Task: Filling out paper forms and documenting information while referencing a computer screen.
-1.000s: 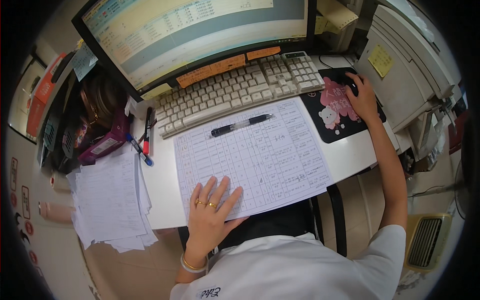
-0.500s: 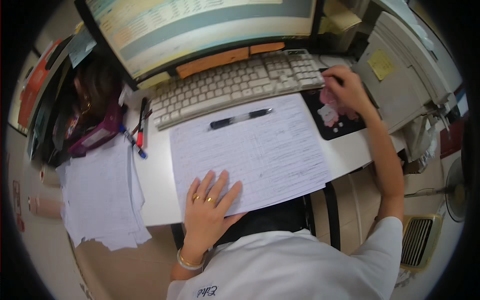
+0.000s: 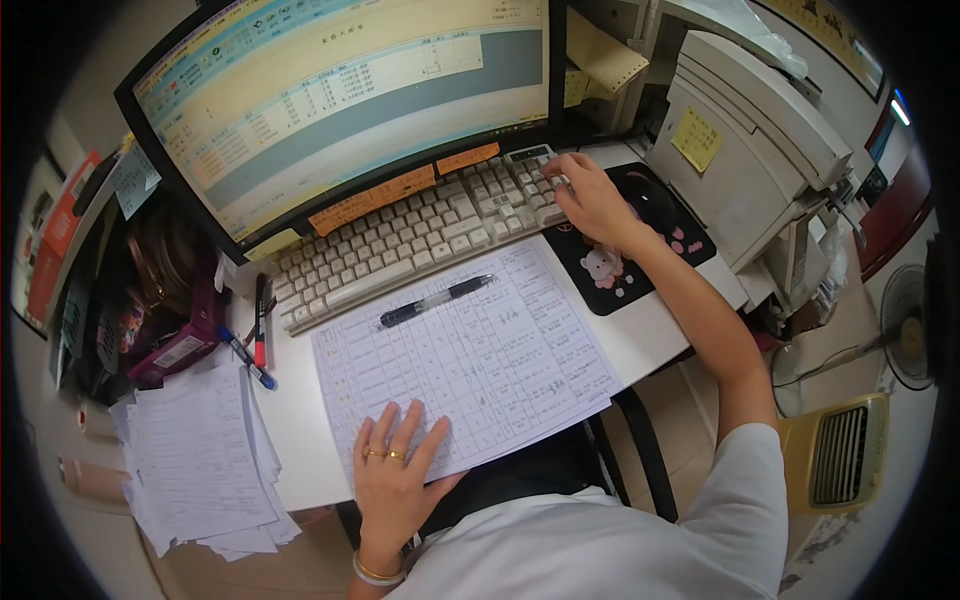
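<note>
My left hand (image 3: 393, 467) lies flat with fingers spread on the near left edge of a handwritten table sheet (image 3: 520, 370). Two rings and bangles are on it. Across the upper part of that sheet rests a dark pen with a clear middle (image 3: 437, 302), untouched. My right hand (image 3: 592, 197) holds nothing; its bent fingers rest over the number keys of the off-white keyboard (image 3: 400, 243). Under the right wrist is a black mouse pad (image 3: 600, 298) with a pink bear print, and a dark mouse (image 3: 648, 203) sits on it to the right.
A monitor (image 3: 330, 135) stands behind the keyboard. Stacked loose papers (image 3: 195, 460) overhang the desk's left edge, near red and blue markers (image 3: 262, 345) and a purple box (image 3: 185, 335). A beige printer (image 3: 735, 140) is at right; a fan (image 3: 905, 325) stands beyond.
My right hand has moved left from the mouse pad's far edge onto the number keys. My left hand stays on the sheet. The view has shifted, showing more of the monitor.
</note>
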Demonstrator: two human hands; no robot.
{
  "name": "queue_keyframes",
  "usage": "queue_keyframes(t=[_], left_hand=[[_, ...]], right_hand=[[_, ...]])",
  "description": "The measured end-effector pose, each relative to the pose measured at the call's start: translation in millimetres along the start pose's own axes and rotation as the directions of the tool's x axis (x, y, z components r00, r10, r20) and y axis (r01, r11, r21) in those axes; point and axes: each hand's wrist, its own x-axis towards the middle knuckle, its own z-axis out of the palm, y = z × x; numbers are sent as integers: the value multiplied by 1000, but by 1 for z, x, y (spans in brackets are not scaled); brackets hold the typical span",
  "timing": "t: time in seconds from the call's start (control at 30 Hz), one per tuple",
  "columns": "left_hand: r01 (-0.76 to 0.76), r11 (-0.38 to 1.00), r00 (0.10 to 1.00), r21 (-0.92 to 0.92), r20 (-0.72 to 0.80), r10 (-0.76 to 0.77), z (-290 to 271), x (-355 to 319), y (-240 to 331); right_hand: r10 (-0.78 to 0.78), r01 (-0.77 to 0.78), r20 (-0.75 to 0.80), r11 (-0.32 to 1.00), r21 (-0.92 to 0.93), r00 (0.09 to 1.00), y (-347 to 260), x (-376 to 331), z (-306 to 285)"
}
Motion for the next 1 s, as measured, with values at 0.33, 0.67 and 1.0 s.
queue_keyframes(t=[0.33,0.67,1.0], left_hand=[[-11,1000,999,19,-33,11,-2,3,2],[-3,1000,998,11,-55,3,1,-3,-2],[-29,1000,999,-11,-20,29,-6,0,-1]], right_hand=[[-226,230,62,971,-61,972,-10,-6,-8],[-80,-16,-162,856,-517,984,55,-50,-54],[83,-118,-118,938,-326,990,63,-66,-61]])
